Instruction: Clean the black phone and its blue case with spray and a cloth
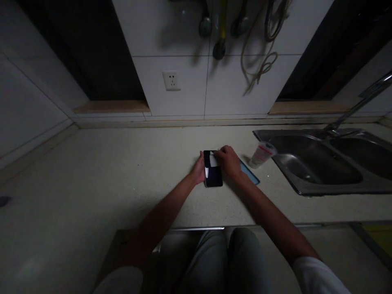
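Note:
A black phone (212, 170) lies flat on the pale countertop (122, 175), screen up and shiny. My left hand (199, 168) presses against its left edge, fingers curled along the side. Resting at the phone's top right corner, my right hand (229, 161) has its fingers pinched on a small white piece, perhaps a cloth or tab, that I cannot make out clearly. A thin blue flat thing (251, 174) lies under my right wrist, mostly hidden.
A white tube (261, 154) with red print lies on its side beside the steel double sink (321, 163). A tap (358, 104) arches over the sink. A wall socket (172, 80) and hanging utensils (219, 28) are on the tiled wall behind.

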A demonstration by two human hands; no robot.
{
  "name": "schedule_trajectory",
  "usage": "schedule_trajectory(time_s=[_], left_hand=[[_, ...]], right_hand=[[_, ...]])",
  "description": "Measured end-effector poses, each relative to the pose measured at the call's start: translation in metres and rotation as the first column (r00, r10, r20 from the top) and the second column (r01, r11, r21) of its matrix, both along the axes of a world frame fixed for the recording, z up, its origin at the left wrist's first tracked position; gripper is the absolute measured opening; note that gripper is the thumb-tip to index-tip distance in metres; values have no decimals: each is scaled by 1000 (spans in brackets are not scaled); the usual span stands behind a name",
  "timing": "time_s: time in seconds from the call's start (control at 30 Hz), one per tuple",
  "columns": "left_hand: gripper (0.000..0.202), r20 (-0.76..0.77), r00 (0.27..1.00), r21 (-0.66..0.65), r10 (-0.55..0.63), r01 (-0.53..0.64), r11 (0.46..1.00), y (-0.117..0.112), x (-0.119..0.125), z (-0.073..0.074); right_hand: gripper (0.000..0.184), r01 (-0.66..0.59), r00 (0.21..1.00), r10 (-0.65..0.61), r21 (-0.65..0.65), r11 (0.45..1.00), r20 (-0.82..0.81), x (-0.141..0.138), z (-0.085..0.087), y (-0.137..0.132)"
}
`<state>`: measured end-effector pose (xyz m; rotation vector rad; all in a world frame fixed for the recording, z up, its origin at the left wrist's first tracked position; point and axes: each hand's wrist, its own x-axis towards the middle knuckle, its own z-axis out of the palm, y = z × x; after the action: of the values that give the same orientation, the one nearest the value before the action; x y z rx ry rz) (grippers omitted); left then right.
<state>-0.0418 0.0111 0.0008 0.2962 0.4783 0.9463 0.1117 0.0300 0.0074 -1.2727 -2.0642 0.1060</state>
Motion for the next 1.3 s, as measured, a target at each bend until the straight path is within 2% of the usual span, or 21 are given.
schedule_trajectory(time_s=[0.07, 0.13, 0.2, 0.3, 0.37, 0.47, 0.53, 0.6, 0.67, 0.8, 0.9, 1.0, 1.1, 1.23, 1.3], left_hand=[[63, -7, 1000, -10, 8, -8, 1000, 0, 1, 0], [61, -9, 1000, -13, 24, -24, 1000, 0, 2, -1], [60, -13, 999, -20, 39, -39, 999, 1, 1, -1], [62, -24, 999, -71, 35, -37, 997, 2, -1, -1], [66, -18, 1000, -103, 15, -17, 994, 4, -4, 0], [70, 1, 1000, -97, 4, -4, 995, 6, -7, -2], [72, 5, 1000, -77, -3, 4, 997, 7, -8, -5], [74, 1, 1000, -63, -19, 19, 998, 8, -8, -8], [75, -5, 1000, -53, -27, 26, 998, 9, -8, -11], [70, -20, 1000, -41, -6, 5, 999, 10, -7, -14], [70, -28, 999, -22, -22, 21, 1000, 10, -7, -16], [72, -11, 995, 9, -103, 103, 995, 8, -7, -17], [73, 13, 987, 50, -163, 162, 986, 6, -8, -17], [72, 16, 986, 62, -164, 163, 985, 5, -8, -15], [71, -7, 989, 46, -146, 146, 988, 5, -7, -13]], right_hand=[[21, 41, 998, -43, 47, 998, 40, -11, 1, 7], [24, 21, 995, -31, 94, 995, 97, -22, -2, 10], [27, -61, 988, 45, 104, 993, 145, -30, -5, 8], [26, -252, 955, 244, 25, 968, 166, -29, -6, 1], [23, -417, 895, 423, -75, 906, 141, -21, -2, -7], [18, -622, 752, 656, -254, 740, 69, -6, 7, -20], [18, -665, 705, 709, -328, 671, 22, 4, 12, -27], [19, -674, 691, 723, -371, 639, -12, 13, 14, -29], [17, -643, 720, 693, -379, 665, -6, 21, 14, -26], [15, -422, 893, 449, -283, 862, 36, 35, 9, -11], [16, -263, 963, 268, -184, 947, -2, 40, 0, 1], [16, -171, 983, 164, -96, 981, -78, 39, -10, 6], [17, -124, 974, 122, 3, 992, -189, 33, -13, 4], [18, -48, 943, 90, 135, 990, -321, 24, -9, -3], [19, -57, 933, 116, 176, 983, -342, 21, -9, -5]])
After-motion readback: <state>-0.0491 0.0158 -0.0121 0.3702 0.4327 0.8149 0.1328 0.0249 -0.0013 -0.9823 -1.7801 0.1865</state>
